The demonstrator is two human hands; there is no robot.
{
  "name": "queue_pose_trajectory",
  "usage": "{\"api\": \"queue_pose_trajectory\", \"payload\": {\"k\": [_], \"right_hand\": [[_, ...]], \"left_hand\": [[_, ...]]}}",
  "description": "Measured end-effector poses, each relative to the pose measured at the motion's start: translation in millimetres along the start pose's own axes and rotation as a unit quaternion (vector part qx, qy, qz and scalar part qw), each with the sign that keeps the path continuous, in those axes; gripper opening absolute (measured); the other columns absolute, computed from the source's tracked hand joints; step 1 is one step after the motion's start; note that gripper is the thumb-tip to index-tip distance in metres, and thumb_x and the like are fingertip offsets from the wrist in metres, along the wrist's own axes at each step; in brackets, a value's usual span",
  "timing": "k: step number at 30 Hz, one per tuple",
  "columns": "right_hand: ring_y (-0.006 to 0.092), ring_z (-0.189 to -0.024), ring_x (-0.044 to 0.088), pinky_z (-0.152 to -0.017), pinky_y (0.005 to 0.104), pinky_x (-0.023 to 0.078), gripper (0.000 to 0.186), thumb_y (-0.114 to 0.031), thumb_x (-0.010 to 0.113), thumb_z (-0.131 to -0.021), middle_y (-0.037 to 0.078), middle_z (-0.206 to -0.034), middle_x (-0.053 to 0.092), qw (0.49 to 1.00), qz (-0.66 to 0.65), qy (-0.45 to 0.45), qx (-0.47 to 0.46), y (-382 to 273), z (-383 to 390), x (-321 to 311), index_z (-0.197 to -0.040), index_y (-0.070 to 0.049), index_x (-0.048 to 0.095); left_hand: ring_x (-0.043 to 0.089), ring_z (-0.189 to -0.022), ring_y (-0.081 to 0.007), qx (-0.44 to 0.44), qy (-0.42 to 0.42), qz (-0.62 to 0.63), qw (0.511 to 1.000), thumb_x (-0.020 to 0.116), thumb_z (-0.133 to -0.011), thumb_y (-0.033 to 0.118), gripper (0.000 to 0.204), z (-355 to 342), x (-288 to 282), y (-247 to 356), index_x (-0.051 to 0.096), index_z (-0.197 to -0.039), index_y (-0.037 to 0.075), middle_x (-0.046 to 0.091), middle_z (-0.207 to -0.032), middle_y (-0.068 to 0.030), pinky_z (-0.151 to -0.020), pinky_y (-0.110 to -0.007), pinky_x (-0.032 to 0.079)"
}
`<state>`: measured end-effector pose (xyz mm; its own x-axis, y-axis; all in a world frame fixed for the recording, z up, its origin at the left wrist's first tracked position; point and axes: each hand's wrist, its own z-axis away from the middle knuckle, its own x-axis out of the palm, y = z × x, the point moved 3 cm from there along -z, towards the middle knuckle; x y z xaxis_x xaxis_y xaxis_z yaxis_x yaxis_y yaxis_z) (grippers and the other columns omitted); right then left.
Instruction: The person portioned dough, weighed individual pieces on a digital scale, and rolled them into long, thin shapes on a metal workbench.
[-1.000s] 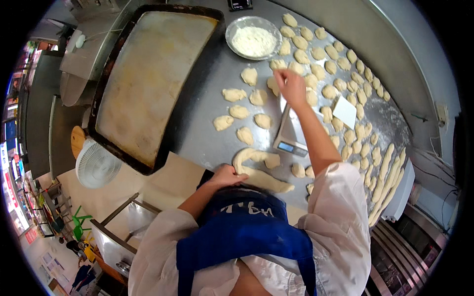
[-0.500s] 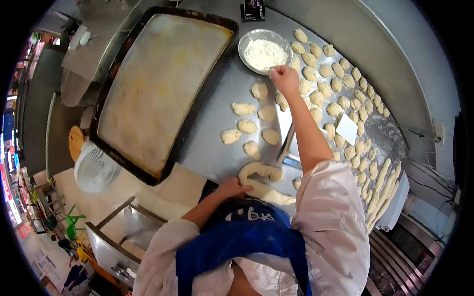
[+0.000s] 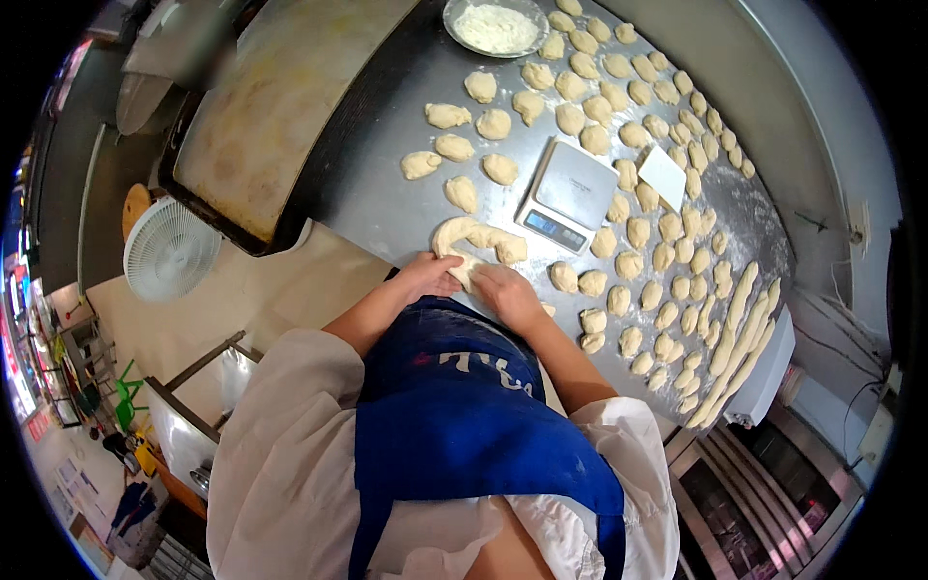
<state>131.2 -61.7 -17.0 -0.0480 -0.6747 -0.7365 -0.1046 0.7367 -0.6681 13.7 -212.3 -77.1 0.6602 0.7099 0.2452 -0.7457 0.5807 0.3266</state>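
Observation:
At the near edge of the steel table, a thick curved rope of dough (image 3: 505, 245) lies in a hook shape. My left hand (image 3: 428, 275) is closed on its near left part, with the fingers against the dough. Close beside it, my right hand (image 3: 505, 293) grips the same rope, and its fingers partly cover the dough. Several rough dough pieces, such as one dough lump (image 3: 461, 193), lie just beyond the rope. To the right stands a digital kitchen scale (image 3: 577, 184) with its plate bare.
A metal bowl (image 3: 454, 35) of flour stands at the far edge. Many dough lumps and several long dough strips (image 3: 737, 353) cover the right side, with a white flat scraper (image 3: 663, 177) among them. A large dark-rimmed tray (image 3: 280, 106) is at left, near a white fan (image 3: 171, 249).
My right hand has left the flour bowl and come down to the dough rope beside my left hand. The view has shifted, so the table sits higher and the scale is uncovered.

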Motion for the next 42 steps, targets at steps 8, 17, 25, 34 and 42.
{"api": "queue_pose_trajectory", "payload": {"k": [8, 17, 25, 34, 42], "right_hand": [[0.0307, -0.107, 0.061, -0.088, 0.0381, 0.051, 0.041, -0.016, 0.070, -0.078, 0.014, -0.120, 0.060, 0.986, 0.151, 0.012, 0.071, 27, 118, -34, -0.116, -0.004, 0.062], [0.0348, -0.104, 0.060, -0.089, 0.0398, 0.049, 0.055, -0.026, 0.077, -0.076, 0.016, -0.115, 0.064, 0.979, 0.125, 0.036, 0.158, 28, 87, -11, -0.123, -0.005, 0.060], [0.0315, -0.079, 0.065, -0.073, 0.0400, 0.051, 0.033, -0.031, 0.065, -0.089, 0.017, -0.087, 0.067, 0.902, -0.162, 0.077, 0.392, 56, 111, -30, -0.102, 0.000, 0.069], [0.0321, -0.103, 0.057, -0.088, 0.0436, 0.047, 0.052, -0.029, 0.075, -0.076, 0.012, -0.111, 0.059, 0.962, 0.181, 0.089, 0.183, 12, 88, -25, -0.121, -0.010, 0.059], [0.0172, -0.072, 0.064, -0.067, 0.0337, 0.051, 0.037, -0.039, 0.068, -0.090, 0.005, -0.083, 0.071, 0.860, -0.311, -0.061, 0.400, 59, 81, -16, -0.097, -0.003, 0.071]], "left_hand": [[0.070, -0.076, -0.0255, 0.117, 0.064, -0.156, 0.979, 0.068, -0.090, 0.045, 0.046, 9, -20, 9, 0.065, -0.102, 0.001, 0.069, -0.092, -0.0132, -0.071, -0.035, 0.057], [0.055, -0.112, -0.0298, 0.606, 0.006, -0.620, 0.499, 0.080, -0.072, 0.035, 0.051, 39, 77, 26, 0.061, -0.113, 0.011, 0.060, -0.112, -0.0079, -0.089, -0.045, 0.044], [0.061, -0.099, -0.0370, 0.344, -0.025, -0.617, 0.707, 0.068, -0.085, 0.031, 0.036, 25, 85, 37, 0.060, -0.112, 0.008, 0.063, -0.104, -0.0190, -0.085, -0.047, 0.049], [0.059, -0.103, -0.0313, 0.579, 0.060, -0.687, 0.434, 0.075, -0.077, 0.030, 0.060, 45, 65, 32, 0.053, -0.129, 0.009, 0.058, -0.117, -0.0130, -0.091, -0.043, 0.047], [0.067, -0.093, -0.0314, 0.389, 0.013, -0.756, 0.526, 0.080, -0.067, 0.033, 0.052, 40, 76, 66, 0.062, -0.107, 0.006, 0.068, -0.099, -0.0143, -0.080, -0.044, 0.053]]}}
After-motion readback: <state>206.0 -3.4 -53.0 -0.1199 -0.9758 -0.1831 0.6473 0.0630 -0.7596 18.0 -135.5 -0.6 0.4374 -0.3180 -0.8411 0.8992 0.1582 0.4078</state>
